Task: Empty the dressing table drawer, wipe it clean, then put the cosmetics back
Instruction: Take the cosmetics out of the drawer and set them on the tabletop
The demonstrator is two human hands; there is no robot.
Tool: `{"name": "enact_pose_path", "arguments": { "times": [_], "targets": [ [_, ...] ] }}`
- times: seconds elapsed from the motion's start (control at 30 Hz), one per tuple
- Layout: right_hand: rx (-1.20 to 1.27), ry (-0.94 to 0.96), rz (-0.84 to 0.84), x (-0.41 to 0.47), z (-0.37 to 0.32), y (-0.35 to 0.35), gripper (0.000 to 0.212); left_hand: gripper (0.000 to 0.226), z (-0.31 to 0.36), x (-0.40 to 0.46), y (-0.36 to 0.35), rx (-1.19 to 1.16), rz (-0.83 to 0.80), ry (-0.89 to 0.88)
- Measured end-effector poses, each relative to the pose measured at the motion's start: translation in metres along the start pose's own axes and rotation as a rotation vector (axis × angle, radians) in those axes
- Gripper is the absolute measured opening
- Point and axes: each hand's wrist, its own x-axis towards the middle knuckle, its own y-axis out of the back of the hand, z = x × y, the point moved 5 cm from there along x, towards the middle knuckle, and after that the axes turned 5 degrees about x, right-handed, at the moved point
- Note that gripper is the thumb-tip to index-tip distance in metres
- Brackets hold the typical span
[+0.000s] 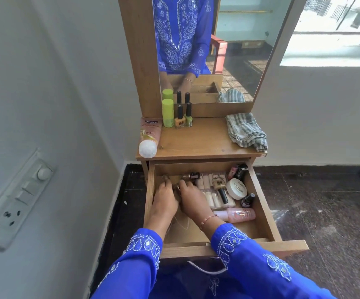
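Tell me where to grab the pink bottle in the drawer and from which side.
Grip the pink bottle around its middle, coming straight down from above. It lies on its side across the drawer, cap end toward the right hand, so the round body is exposed on top; a small dark bottle crowds its far side.

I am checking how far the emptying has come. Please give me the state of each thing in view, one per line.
drawer: pulled open, cosmetics still inside
left hand: inside the drawer, on small items, grip unclear
right hand: inside the drawer, fingers curled on small items
white jar: lid on, in drawer
pink bottle: lying on its side in drawer
striped cloth: crumpled on tabletop, unused
pink tube: on tabletop, capped
green bottle: upright, capped
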Motion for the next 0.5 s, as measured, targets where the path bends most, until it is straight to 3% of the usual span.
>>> {"name": "enact_pose_path", "arguments": {
  "times": [0.13,0.33,0.5],
  "targets": [
    [0.022,-0.001,0.027,-0.002,0.000,0.005,0.028,0.051,-0.001,0.000,-0.004,0.046,-0.044,0.009],
    [0.155,-0.080,0.224,-0.005,0.010,0.023,0.032,0.036,-0.003,0.002,-0.007,0.085,-0.038,0.021],
    [0.415,-0.182,0.390,-0.012,0.021,0.038,0.013,0.039,-0.005,0.004,-0.005,0.141,0.021,0.026]
  ]
}}
